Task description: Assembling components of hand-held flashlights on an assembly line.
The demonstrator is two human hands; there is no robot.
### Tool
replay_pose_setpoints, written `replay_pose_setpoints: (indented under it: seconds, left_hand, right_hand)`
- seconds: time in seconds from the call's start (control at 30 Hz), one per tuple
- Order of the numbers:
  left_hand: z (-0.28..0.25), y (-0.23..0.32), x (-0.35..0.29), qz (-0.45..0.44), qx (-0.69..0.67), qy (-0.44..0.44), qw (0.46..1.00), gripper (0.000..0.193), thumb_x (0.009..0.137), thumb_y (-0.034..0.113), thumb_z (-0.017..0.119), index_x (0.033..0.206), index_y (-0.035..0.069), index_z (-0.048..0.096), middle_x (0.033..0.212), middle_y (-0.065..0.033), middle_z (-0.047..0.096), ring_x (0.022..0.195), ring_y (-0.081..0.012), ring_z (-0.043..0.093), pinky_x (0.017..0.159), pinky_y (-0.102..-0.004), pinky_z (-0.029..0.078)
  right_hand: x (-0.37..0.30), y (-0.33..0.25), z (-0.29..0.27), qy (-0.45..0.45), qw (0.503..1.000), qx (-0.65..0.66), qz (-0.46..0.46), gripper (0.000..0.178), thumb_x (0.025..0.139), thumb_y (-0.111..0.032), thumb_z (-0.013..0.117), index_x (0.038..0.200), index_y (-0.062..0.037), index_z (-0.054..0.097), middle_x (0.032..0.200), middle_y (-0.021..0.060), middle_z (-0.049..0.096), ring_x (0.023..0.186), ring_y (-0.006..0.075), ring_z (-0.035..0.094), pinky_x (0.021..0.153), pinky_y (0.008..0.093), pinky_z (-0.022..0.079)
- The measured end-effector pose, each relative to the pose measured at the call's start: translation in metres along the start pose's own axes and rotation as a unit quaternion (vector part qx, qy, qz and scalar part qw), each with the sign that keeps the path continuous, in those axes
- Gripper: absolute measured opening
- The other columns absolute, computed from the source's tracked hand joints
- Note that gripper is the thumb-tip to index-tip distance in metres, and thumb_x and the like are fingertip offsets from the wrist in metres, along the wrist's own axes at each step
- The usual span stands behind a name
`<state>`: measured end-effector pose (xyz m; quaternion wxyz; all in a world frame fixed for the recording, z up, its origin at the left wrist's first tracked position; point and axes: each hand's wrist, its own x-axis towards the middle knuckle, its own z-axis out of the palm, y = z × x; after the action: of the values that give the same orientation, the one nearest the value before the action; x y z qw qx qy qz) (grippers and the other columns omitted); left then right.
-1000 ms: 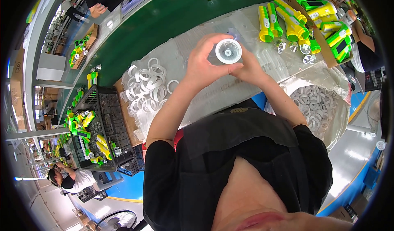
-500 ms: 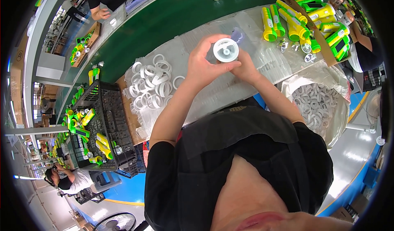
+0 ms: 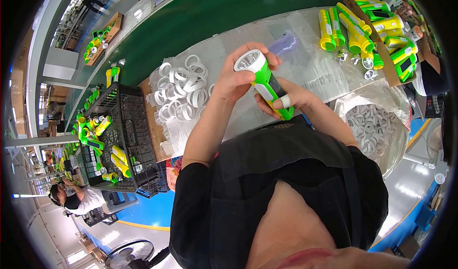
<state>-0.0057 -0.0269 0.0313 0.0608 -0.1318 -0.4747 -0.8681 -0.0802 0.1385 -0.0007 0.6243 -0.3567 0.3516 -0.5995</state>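
A green flashlight (image 3: 268, 84) with a white ring round its clear lens is held between both hands above the plastic-covered bench. My left hand (image 3: 237, 73) wraps the head end, thumb and fingers about the white ring. Round the tail end my right hand (image 3: 286, 99) is closed, and a pale wrap shows on its thumb. The flashlight lies tilted, its lens up and to the left, a dark panel along its side. Left of my left hand lies a heap of loose white rings (image 3: 183, 90).
Yellow and green flashlight bodies (image 3: 350, 28) and clear reflectors (image 3: 354, 59) lie at the right, beside a full cardboard box (image 3: 389, 71). A sack of white rings (image 3: 348, 102) sits lower right. A black crate (image 3: 121, 140) with flashlights stands left. Behind the bench runs a green belt (image 3: 200, 25).
The flashlight was pointing its lens up at me; now it is tilted with its side showing. My right hand has come down and nearer, round the tail end.
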Motion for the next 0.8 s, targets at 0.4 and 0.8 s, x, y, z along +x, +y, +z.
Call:
replay_pose_setpoints:
  seconds: [0.4,0.8]
  left_hand:
    - [-0.006,-0.008,-0.012,-0.008,0.012,0.114,0.993,0.054,0.075,0.037,0.074,0.112,0.002,0.056,0.098,-0.0121,0.063,0.099,-0.0269,0.060,0.092,-0.0381,0.047]
    - [0.016,-0.001,-0.020,0.038,0.127,0.132,0.982,0.034,0.075,0.016,0.067,0.103,0.001,0.057,0.091,-0.0130,0.062,0.093,-0.0287,0.062,0.104,-0.0474,0.039]
  right_hand:
    - [0.009,0.012,0.010,0.180,0.980,-0.059,0.057,0.045,0.078,-0.031,0.074,0.105,-0.0016,0.053,0.080,0.0045,0.057,0.057,0.0128,0.057,0.049,0.0258,0.047]
    - [0.017,0.034,0.019,0.234,0.929,-0.270,-0.099,0.042,0.075,-0.023,0.075,0.104,0.0009,0.058,0.076,0.0082,0.062,0.066,0.0178,0.062,0.060,0.0335,0.049]
